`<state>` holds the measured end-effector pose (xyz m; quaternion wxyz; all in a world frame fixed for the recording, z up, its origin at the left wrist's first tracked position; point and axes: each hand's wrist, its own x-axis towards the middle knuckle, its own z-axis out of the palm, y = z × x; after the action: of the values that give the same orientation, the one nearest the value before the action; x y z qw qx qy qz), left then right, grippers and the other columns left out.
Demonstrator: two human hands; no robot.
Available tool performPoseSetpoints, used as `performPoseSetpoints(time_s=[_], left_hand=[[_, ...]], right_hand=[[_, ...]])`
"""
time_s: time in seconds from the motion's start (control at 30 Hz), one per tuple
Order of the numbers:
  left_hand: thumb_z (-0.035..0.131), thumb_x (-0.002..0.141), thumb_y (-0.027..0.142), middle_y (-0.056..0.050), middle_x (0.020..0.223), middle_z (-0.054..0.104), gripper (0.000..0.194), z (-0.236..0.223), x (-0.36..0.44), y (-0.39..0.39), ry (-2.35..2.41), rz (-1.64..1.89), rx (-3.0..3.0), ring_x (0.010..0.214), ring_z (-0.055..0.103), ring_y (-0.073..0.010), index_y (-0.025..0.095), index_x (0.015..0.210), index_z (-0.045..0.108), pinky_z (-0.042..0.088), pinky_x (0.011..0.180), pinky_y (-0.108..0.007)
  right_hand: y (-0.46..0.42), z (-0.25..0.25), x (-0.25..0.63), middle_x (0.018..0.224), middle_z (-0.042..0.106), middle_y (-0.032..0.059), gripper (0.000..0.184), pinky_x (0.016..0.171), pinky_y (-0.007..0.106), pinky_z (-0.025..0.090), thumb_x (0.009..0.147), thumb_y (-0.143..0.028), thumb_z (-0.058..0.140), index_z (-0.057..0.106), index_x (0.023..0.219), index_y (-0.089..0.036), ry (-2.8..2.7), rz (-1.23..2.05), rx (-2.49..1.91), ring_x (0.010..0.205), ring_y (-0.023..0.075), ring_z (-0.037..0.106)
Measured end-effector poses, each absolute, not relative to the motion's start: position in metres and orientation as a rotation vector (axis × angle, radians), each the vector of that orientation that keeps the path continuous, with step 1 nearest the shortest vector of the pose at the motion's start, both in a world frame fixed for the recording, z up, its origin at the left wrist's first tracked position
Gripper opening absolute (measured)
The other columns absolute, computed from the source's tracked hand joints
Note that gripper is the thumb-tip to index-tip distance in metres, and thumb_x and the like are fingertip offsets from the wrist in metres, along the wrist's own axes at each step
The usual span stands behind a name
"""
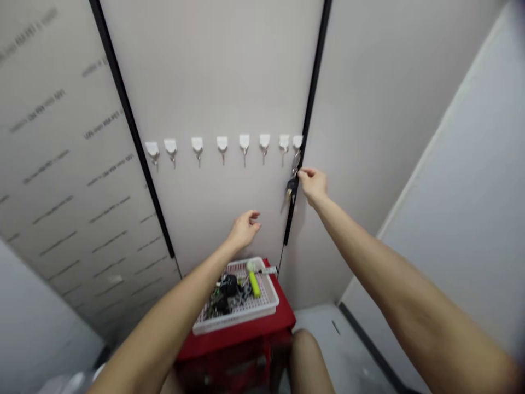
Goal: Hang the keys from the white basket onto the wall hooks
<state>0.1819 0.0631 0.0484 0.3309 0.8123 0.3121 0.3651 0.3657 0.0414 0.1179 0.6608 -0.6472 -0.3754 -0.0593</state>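
- A hook (297, 142) bears the hanging keys (292, 185).
- Right hand (315, 186), fingertips narrowed, beside them; grip unclear.
- Left hand (243, 231), loosely open above the basket (241, 317).

The bunch of metal keys with a dark fob (291, 187) hangs, slightly tilted, just below the rightmost white plastic hook (297, 142), its lower keys pointing down.

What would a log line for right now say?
right hand: fingertips at keys on rightmost hook | left hand: open, above white basket | basket: on red surface
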Motion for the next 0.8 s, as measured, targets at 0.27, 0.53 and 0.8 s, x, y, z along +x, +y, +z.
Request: performPoseSetpoints(time_s=[0.27,0.53,0.8], left_hand=[[0.045,0.06,0.013,-0.008,0.088,0.055,0.03,-0.03,0.123,0.079,1.036,0.685,2.204,0.073,0.051,-0.0119,0.011,0.089,0.05,0.039,0.068,-0.023],[0.05,0.057,0.028,-0.005,0.079,0.055,0.025,-0.073,0.082,0.055,1.033,0.41,2.427,0.076,0.048,-0.0168,0.017,0.079,0.055,0.036,0.068,-0.027],[0.049,0.055,0.016,0.001,0.057,0.047,0.005,-0.077,0.074,0.059,0.977,0.587,1.722,0.057,0.045,-0.01,0.015,0.059,0.05,0.036,0.059,-0.024]], right_hand=[[0.021,-0.004,0.272,0.071,0.059,0.0038,0.018,0.064,0.021,0.037,0.061,-0.016,0.044,0.058,0.072,-0.013,-1.702,0.195,-1.69,0.063,0.0093,0.051],[0.02,-0.056,0.229,0.083,0.059,0.0058,0.025,0.07,0.029,0.032,0.058,-0.018,0.046,0.058,0.08,-0.019,-2.362,0.169,-1.87,0.082,0.0188,0.048],[0.012,-0.062,0.225,0.082,0.059,0.0045,0.022,0.072,0.037,0.027,0.06,-0.02,0.045,0.057,0.078,-0.021,-2.369,0.206,-1.843,0.084,0.021,0.045]])
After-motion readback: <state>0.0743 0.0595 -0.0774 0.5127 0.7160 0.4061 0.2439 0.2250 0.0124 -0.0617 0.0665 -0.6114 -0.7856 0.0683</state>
